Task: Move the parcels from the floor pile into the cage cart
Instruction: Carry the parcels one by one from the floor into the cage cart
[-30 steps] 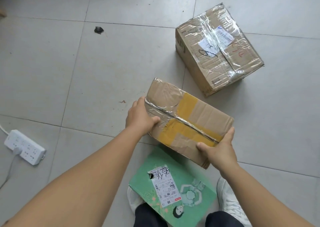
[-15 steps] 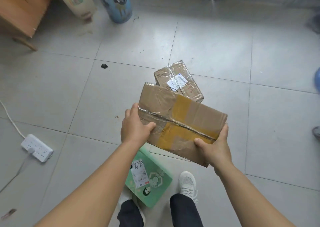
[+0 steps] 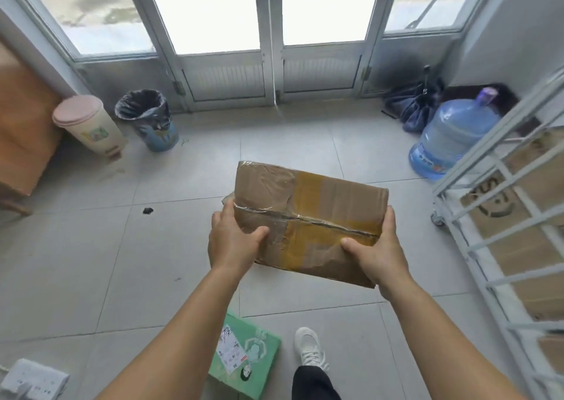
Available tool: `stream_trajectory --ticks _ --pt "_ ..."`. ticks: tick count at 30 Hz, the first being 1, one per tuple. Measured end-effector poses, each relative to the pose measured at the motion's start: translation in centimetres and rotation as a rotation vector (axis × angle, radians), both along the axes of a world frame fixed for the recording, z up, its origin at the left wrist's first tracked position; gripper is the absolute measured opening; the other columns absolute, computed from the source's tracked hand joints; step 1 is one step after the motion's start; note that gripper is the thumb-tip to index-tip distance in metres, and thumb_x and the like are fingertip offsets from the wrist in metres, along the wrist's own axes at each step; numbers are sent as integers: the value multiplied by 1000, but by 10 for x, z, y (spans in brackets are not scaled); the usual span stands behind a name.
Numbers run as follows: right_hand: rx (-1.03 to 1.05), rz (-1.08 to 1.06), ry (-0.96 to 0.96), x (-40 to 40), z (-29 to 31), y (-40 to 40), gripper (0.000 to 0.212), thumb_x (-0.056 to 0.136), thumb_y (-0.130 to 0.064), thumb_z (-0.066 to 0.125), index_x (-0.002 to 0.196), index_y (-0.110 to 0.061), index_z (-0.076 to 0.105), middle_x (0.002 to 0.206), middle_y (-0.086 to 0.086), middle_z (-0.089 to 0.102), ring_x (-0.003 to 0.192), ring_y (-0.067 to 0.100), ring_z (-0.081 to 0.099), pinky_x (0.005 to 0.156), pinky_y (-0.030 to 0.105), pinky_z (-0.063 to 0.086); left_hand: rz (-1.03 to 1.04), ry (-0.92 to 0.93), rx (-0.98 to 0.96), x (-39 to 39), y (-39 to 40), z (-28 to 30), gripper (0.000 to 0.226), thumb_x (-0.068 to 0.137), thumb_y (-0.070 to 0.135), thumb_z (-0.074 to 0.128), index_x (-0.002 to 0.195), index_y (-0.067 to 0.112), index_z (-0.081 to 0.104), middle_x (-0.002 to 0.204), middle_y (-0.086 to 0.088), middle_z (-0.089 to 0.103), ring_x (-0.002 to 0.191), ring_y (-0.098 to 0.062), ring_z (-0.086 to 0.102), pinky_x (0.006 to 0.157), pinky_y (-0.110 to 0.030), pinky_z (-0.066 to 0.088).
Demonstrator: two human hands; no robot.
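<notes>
The parcel (image 3: 308, 219) is creased brown cardboard, matt where bare, with glossy clear and yellowish tape wrinkled over its top. The cage cart (image 3: 500, 216) is pale painted metal bars, smooth, with cardboard showing inside. The floor (image 3: 91, 262) is smooth grey tile with a faint sheen. The water jug (image 3: 448, 140) is translucent blue plastic, glossy. The green parcel (image 3: 244, 357) looks like smooth printed card with a paper label.

Both arms reach forward. The left hand (image 3: 233, 242) and right hand (image 3: 378, 251) clamp inward, thumbs on top.
</notes>
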State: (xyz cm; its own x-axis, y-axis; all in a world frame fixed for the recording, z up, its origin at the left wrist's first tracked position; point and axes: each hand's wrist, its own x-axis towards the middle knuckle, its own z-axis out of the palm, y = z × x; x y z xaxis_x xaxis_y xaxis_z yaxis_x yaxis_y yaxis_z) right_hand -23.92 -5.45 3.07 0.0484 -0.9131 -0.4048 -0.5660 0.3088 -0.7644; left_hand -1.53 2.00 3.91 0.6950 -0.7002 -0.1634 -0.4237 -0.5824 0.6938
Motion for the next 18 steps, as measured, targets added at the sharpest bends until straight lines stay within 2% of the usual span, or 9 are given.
stream_trajectory --ticks 8,11,15,18 --pt "-174 -215 -48 -96 106 54 110 79 -32 78 152 -42 -4 151 0 38 132 26 44 107 50 41 -211 -11 -207 -87 14 104 67 76 30 76 135 25 45 117 -2 47 107 -22 55 86 -29 41" --pt "-237 -276 -40 -137 142 69 108 83 -31 76 154 -38 -5 157 0 30 138 26 39 109 46 39 -289 4 -279 -126 10 133 67 76 28 76 135 25 45 112 1 46 102 -19 54 83 -26 38" --pt "-326 -389 -12 -197 180 86 107 84 -33 74 155 -35 -6 159 0 26 140 25 35 111 46 36 -406 7 -353 -186 -3 168 65 76 27 76 134 24 47 117 -1 51 91 -10 45 80 -25 36" --pt "-382 -474 -11 -244 201 91 107 84 -33 74 155 -35 -6 161 1 22 142 26 33 113 46 34 -493 11 -403 -235 -17 192 65 76 26 75 135 24 46 114 0 49 91 -12 45 79 -27 36"
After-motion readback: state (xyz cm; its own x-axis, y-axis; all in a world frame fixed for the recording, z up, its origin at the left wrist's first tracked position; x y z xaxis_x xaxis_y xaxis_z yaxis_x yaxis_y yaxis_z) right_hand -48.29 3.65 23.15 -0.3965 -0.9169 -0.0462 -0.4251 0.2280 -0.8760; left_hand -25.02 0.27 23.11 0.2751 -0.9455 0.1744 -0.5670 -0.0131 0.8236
